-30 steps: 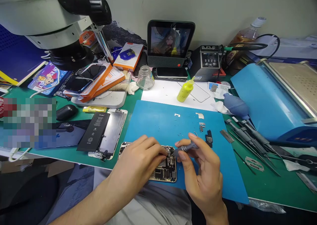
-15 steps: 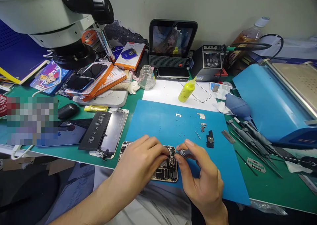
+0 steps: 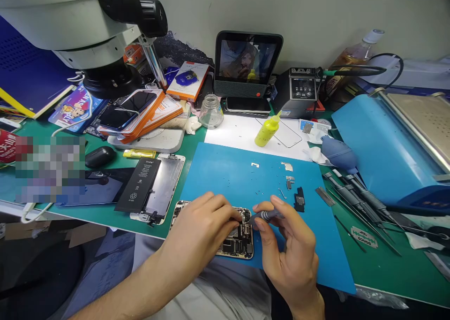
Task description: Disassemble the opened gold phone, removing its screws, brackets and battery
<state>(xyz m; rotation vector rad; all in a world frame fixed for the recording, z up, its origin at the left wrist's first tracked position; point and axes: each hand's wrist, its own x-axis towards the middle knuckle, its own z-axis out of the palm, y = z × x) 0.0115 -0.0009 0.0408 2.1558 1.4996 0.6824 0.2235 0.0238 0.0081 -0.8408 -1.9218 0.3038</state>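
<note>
An opened phone (image 3: pixel 238 245) with its inner boards and connectors exposed lies on the blue mat at the front edge. My left hand (image 3: pixel 204 226) rests over the phone's left part, thumb and forefinger pinched close together at its upper right; whatever is between them is too small to make out. Just right of there, my right hand (image 3: pixel 290 245) grips a slim grey screwdriver (image 3: pixel 269 215) with light rings between thumb and fingers. The screwdriver points left, its tip near the phone's right edge. Whether the tip touches the phone cannot be told.
On the blue mat (image 3: pixel 218 170) lie loose screws, metal plates and a black speaker-like part (image 3: pixel 299 200). A battery (image 3: pixel 138 184) overlaps a screen panel (image 3: pixel 172 184) at left. Tweezers (image 3: pixel 356 193) and a razor blade (image 3: pixel 363 237) lie at right. A microscope (image 3: pixel 105 38) overhangs the upper left.
The screwdriver has tipped lower and lies more level, with my right fingers shifted slightly along with it. My left hand stays in place. The whole view has moved a little.
</note>
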